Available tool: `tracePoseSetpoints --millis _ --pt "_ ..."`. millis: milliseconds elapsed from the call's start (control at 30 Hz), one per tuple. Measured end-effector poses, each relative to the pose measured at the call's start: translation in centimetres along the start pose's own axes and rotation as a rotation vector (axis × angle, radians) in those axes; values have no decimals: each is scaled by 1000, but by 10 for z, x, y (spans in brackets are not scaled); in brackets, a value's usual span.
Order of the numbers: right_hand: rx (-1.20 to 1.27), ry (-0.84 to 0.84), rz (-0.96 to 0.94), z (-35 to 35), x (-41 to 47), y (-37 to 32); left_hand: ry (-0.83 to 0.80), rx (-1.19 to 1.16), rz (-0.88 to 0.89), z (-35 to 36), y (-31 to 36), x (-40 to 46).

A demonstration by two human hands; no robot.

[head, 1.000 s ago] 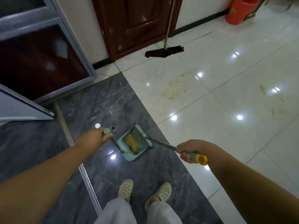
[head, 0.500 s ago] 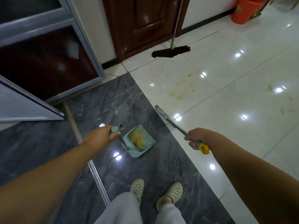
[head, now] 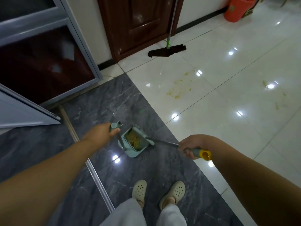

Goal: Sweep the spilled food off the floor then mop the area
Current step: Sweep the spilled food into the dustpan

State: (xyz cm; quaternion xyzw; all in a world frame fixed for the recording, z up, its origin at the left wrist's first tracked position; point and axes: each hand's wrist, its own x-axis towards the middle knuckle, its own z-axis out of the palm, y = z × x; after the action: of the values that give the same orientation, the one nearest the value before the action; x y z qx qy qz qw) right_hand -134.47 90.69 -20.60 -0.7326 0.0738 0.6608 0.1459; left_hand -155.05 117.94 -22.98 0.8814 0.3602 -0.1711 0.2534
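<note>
Left hand [head: 101, 133] clenched around the top of the dustpan handle [head: 120, 139]. Right hand [head: 191, 145] grasping the broom handle [head: 164, 143] near its yellow end, head touching the dustpan [head: 136, 142] on the dark floor [head: 114, 101]. Yellow food scraps [head: 133, 139] inside the pan. Smears [head: 180, 87] on white tiles. Mop [head: 167, 50] standing by the door [head: 138, 22].

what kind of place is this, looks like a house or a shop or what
Most likely a home, in a hallway or entrance area. A dark wooden door meets glossy white floor tiles, a sliding glass door opens off a grey marble strip, and the person wears house slippers.
</note>
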Motion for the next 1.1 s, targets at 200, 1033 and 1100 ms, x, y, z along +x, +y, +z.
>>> tracePoseSetpoints --millis 200,1033,1100 --pt "7 -33 4 15 -31 12 -118 -199 -58 -6 -2 0" --pt "332 282 -131 -35 42 -72 46 -148 -61 -2 -1 19" --pt "307 285 -113 -40 50 -83 60 -164 -50 -3 -2 28"
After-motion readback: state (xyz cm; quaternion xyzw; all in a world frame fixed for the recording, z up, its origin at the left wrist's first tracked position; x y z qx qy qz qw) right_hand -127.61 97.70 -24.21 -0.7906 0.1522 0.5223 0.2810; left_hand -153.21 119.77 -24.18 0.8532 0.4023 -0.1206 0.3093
